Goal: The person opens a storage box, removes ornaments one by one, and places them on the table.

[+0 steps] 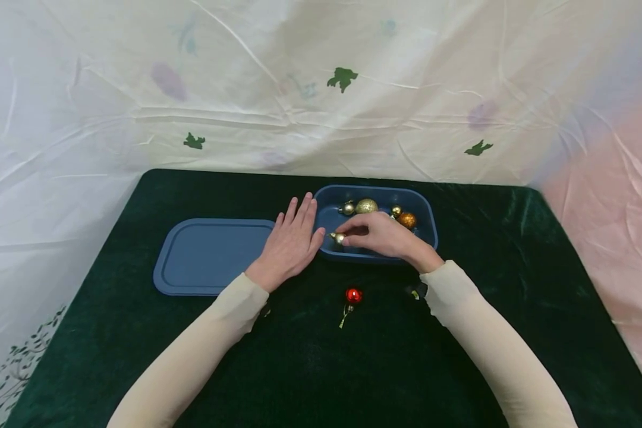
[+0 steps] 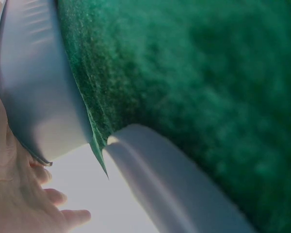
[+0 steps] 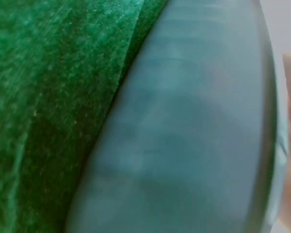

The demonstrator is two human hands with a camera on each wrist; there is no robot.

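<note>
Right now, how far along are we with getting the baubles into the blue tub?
Four baubles already lie in the blue tub, among them a gold one and an orange one. The right hand pinches a small gold bauble over the tub; the left hand rests alongside. Left: the red bauble on the cloth and the lid.

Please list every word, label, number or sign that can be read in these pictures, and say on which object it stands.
None: no readable text shows in any view.
The blue box, its lid, the ornaments and the green cloth carry no lettering.
The backdrop sheet bears only leaf shapes, no words.
</note>
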